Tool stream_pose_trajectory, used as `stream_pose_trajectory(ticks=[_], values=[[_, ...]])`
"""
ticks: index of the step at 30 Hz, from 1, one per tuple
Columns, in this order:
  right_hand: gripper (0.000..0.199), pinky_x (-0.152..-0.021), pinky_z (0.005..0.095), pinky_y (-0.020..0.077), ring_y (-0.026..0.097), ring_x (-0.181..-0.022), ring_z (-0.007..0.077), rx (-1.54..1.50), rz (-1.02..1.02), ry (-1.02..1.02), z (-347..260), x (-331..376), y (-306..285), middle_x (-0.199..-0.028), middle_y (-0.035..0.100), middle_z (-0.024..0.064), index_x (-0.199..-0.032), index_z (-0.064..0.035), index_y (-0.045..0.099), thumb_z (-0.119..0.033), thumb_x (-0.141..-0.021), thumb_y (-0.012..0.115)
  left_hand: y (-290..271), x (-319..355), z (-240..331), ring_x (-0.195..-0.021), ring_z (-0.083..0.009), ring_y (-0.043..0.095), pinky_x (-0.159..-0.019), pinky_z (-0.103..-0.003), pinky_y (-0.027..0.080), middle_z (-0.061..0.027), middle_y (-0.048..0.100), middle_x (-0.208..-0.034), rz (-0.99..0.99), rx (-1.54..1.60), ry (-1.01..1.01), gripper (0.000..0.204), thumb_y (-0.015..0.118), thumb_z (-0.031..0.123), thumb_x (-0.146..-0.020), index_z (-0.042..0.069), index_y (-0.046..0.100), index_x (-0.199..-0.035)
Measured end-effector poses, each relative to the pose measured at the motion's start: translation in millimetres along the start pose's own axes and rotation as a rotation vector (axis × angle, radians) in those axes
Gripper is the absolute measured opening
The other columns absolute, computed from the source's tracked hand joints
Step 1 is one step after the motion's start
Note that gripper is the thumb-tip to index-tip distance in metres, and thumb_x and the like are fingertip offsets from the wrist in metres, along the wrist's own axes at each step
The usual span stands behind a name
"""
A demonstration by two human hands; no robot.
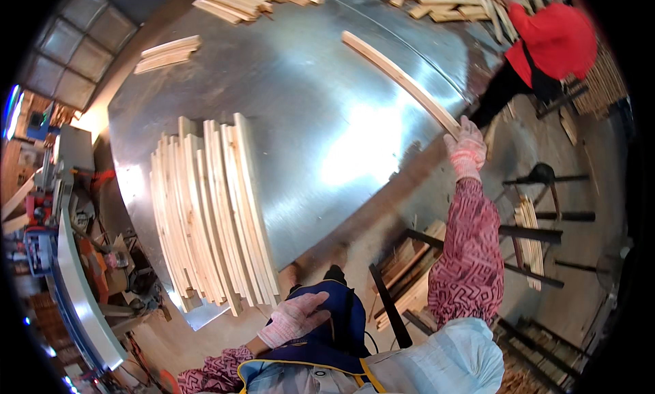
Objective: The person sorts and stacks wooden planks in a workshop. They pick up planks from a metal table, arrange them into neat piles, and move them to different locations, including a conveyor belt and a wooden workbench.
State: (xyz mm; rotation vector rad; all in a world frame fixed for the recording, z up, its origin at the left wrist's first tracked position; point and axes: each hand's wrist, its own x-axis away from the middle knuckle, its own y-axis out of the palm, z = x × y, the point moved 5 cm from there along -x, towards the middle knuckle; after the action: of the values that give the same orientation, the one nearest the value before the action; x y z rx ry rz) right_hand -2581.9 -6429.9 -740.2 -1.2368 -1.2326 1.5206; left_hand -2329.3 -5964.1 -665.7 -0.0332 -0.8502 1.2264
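My right hand (467, 150), in a pale pink knit glove, reaches out to the right edge of the metal table (300, 148). Its fingers are closed round the near end of a long wooden strip (399, 79), which slants away to the far left over the table top. My left hand (297, 319), gloved alike, rests near my dark blue apron (341, 309) with its fingers stretched out and nothing in them. Just left of it, a row of wooden strips (211, 216) lies side by side at the table's near left, a few ends standing out unevenly.
More strips lie in a small stack (167, 55) and a larger pile (249, 0) on the far left. At the far right a person in a red top (556, 42) stands by heaped wood (457, 4). Machinery (51, 237) stands left; black metal legs (532, 234) stick up right.
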Motion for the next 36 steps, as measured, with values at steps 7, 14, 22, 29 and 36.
stream_pose_trajectory(ticks=[7,14,22,29,36], values=[[0.042,-0.089,0.0364,0.0456,0.055,-0.104,0.0248,-0.605,-0.513,0.180,-71,33,81,-0.118,0.059,0.0087,-0.132,-0.0067,0.051,-0.027,-0.095,0.053,-17,29,-14,-0.095,-0.0313,0.065,-0.079,-0.037,0.054,-0.0150,0.065,-0.110,0.097,0.037,-0.168,0.052,0.069,0.039,-0.086,0.008,0.058,-0.127],[0.039,-0.056,0.0298,0.0347,0.039,-0.057,0.0128,-3.365,-1.223,0.477,-202,221,-46,-0.074,0.037,-0.0024,-0.131,-0.0031,0.042,-0.028,-0.102,0.036,-8,14,-13,-0.105,-0.0323,0.064,-0.090,-0.038,0.052,-0.0155,0.066,-0.116,0.258,-0.023,0.152,0.046,0.070,0.033,-0.086,0.007,0.062,-0.123],[0.054,-0.048,0.0249,0.0393,0.045,-0.054,0.0089,-2.387,-1.067,0.760,-228,268,-84,-0.073,0.046,-0.0003,-0.139,-0.0020,0.041,-0.035,-0.098,0.053,-61,66,-35,-0.110,-0.0323,0.062,-0.094,-0.040,0.051,-0.0140,0.064,-0.122,0.286,-0.070,0.030,0.046,0.067,0.032,-0.088,0.010,0.060,-0.128],[0.060,-0.093,0.0390,0.0497,0.063,-0.107,0.0352,-0.732,-0.910,-0.372,-326,298,-64,-0.120,0.064,0.0215,-0.130,-0.0015,0.055,-0.044,-0.088,0.066,-146,160,-251,-0.123,-0.0239,0.054,-0.102,-0.033,0.045,-0.0134,0.056,-0.134,1.213,1.121,-0.008,0.052,0.065,0.024,-0.090,0.008,0.051,-0.138],[0.056,-0.106,0.0430,0.0415,0.053,-0.122,0.0338,-0.927,-0.381,-0.085,-387,263,-52,-0.125,0.061,0.0192,-0.137,-0.0045,0.053,-0.040,-0.094,0.060,-258,215,-412,-0.134,-0.0245,0.044,-0.113,-0.034,0.031,-0.0130,0.048,-0.144,1.200,0.368,-0.512,0.059,0.061,0.018,-0.095,0.008,0.036,-0.148]])
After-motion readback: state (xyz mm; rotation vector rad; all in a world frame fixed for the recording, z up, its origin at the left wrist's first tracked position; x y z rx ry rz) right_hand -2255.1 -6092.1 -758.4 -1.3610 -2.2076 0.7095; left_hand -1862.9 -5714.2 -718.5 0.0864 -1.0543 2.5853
